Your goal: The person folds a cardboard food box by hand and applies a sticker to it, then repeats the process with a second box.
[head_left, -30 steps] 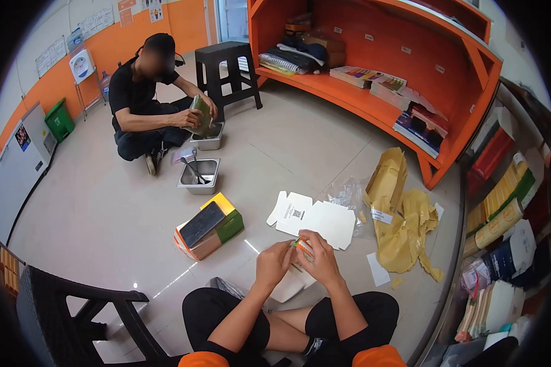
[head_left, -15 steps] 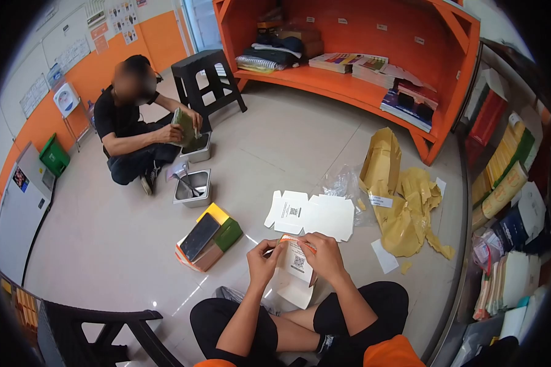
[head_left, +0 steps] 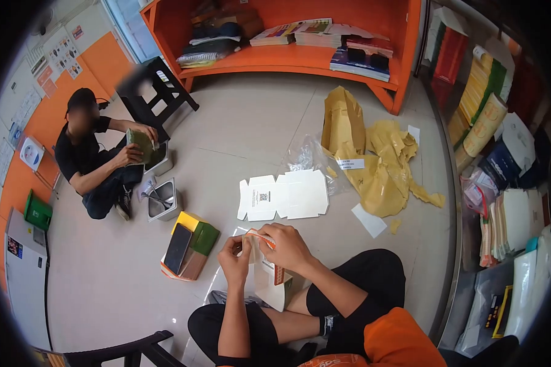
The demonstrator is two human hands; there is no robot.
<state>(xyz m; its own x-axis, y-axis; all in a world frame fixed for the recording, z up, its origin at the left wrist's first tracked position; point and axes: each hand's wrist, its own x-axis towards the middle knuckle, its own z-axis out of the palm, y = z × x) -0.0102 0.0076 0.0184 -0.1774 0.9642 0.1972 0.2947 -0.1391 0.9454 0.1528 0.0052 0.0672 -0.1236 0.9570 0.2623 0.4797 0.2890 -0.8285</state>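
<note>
Carton [head_left: 268,284], apparently part-folded, pinched near top by fingers of left hand [head_left: 232,262] and right hand [head_left: 286,248]; flat cardboard [head_left: 301,196] beyond.

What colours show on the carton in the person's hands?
Mainly off-white and orange; the carton shows in the head view, the only one.

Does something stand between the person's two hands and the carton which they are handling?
Nothing visible does: the left hand and right hand both hold the carton directly, at its upper part. The flat white cardboard lies on the floor beyond them, not in between.
</note>
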